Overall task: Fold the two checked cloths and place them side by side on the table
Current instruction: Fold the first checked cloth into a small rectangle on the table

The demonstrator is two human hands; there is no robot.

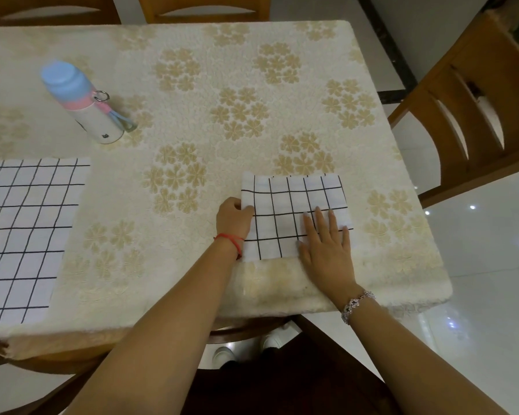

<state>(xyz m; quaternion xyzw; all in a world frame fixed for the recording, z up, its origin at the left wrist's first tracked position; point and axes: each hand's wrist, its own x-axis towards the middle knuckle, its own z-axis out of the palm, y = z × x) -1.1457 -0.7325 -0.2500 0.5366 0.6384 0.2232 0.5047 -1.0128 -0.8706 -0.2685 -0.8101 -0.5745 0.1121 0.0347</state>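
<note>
Before us a tabletop point(252, 34) under a cream tablecloth point(282, 139) with gold flowers, wooden chair backs point(204, 9) beyond it, another wooden chair point(489, 94) on our right, glossy white floor tiles point(489, 253) catching light spots, a dark floor border point(385, 43).

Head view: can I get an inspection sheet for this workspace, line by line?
Surface: table under a cream cover with a gold flower pattern.
Job's things: folded checked cloth near the table's front right corner; flat checked cloth spread out at the left, cut off by the frame edge, well apart from the first.
Clutter: blue-capped bottle with a strap, standing at back left.
Hands: left hand grips the folded cloth's left edge; right hand presses flat on its near right part.
Cables: nothing seen.
Surroundings: wooden chairs at the right and far side; glossy floor.
</note>
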